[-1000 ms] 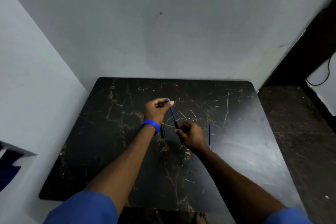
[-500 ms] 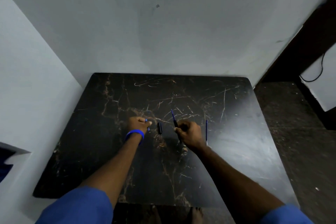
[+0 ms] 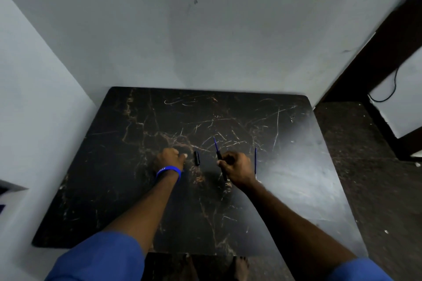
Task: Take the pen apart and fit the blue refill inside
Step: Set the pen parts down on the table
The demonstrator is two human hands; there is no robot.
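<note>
My right hand (image 3: pixel 237 166) grips the black pen barrel (image 3: pixel 219 155) above the black marble table (image 3: pixel 141 189). A blue refill (image 3: pixel 215 143) sticks out of the barrel's far end. A second blue refill (image 3: pixel 255 159) lies on the table just right of that hand. A short black pen cap (image 3: pixel 197 158) lies between my hands. My left hand (image 3: pixel 170 158), with a blue wristband, rests on the table left of the cap, fingers curled, thumb tip close to the cap. Whether it holds anything is hidden.
Grey walls stand close along the table's left and far edges. A dark floor (image 3: pixel 365 166) lies to the right, with a dark door frame and a cable beyond. My bare feet (image 3: pixel 239 267) show under the near table edge.
My left hand let go of the refill's far end and dropped left onto the table beside the cap, with a small blue piece in it half a second ago. My right hand stayed put.
</note>
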